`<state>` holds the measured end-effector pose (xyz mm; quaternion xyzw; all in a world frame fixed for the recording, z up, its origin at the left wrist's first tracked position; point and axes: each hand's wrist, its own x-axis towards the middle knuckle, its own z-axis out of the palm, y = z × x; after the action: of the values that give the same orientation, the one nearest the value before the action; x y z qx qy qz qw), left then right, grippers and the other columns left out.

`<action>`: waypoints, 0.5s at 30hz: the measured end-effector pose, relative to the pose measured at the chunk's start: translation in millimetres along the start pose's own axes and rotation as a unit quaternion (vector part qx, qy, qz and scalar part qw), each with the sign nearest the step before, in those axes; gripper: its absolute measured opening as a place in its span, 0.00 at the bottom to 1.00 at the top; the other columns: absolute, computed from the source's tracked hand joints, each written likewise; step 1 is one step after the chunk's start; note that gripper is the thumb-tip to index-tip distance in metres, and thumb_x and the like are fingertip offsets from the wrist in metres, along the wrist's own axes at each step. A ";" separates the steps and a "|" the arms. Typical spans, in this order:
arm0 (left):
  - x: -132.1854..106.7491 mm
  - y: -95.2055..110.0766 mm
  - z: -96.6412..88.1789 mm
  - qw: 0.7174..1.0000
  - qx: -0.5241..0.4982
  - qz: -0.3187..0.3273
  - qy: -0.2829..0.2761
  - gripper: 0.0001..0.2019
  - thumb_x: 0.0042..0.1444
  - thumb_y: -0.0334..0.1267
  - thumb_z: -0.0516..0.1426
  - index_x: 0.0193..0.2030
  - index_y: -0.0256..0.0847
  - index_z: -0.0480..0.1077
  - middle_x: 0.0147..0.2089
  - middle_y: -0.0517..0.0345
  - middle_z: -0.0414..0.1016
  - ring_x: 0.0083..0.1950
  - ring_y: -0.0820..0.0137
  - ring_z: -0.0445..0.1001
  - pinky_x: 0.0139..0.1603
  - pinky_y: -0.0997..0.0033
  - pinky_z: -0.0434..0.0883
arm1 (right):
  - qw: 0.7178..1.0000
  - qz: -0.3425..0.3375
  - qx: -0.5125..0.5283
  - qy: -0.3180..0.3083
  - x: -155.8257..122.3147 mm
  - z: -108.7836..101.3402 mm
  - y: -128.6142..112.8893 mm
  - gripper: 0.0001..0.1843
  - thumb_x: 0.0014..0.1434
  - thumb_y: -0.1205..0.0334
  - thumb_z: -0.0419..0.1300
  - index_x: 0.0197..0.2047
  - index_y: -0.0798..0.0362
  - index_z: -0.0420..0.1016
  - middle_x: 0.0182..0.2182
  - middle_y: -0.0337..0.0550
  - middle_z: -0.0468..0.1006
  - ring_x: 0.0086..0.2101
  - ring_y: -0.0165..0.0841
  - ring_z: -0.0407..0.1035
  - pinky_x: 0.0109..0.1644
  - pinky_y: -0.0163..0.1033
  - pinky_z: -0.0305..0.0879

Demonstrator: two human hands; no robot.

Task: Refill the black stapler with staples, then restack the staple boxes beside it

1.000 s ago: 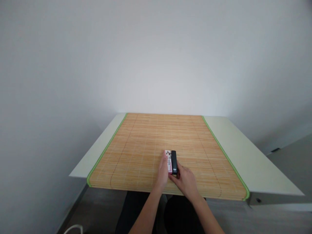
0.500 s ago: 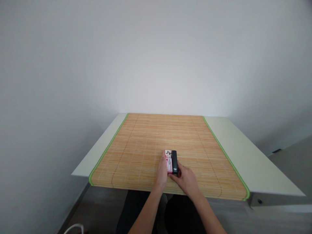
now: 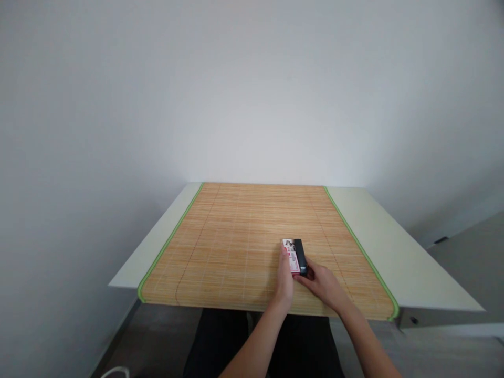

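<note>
A small white and pink box with a printed picture lies lengthwise near the front of the bamboo mat. Tight along its right side is a black stapler. My left hand is pressed along the left side of the box, its fingers straight and together. From the right, my right hand grips the near end of the stapler, with its thumb across the near edges of both things. The pair is squeezed between my two hands. My right fingertips are partly hidden behind the stapler.
The bamboo mat with green edging covers the middle of a white table. A plain wall rises behind the table. My dark-clothed legs are under the front edge. A white curved object shows at bottom left.
Both hands have shifted to the right across the mat, carrying the box and stapler along together. The pair is now slightly tilted, and the camera view has moved a little.
</note>
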<state>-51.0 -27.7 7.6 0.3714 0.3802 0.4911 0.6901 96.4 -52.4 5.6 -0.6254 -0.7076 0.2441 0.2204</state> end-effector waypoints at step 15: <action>38.3 -25.8 88.8 0.985 -0.165 -0.040 -0.042 0.33 0.61 0.64 0.57 0.64 0.42 0.74 0.71 0.48 0.67 0.75 0.52 0.61 0.77 0.50 0.55 | 0.997 0.064 -0.026 0.016 -5.2 -76.2 89.1 0.26 0.55 0.43 0.63 0.50 0.51 0.80 0.25 0.42 0.78 0.27 0.39 0.69 0.32 0.40 0.57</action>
<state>47.0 -9.5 17.2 0.2568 0.2791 0.5032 0.7765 213.3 -43.4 9.9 -0.6786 -0.6687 0.2294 0.1992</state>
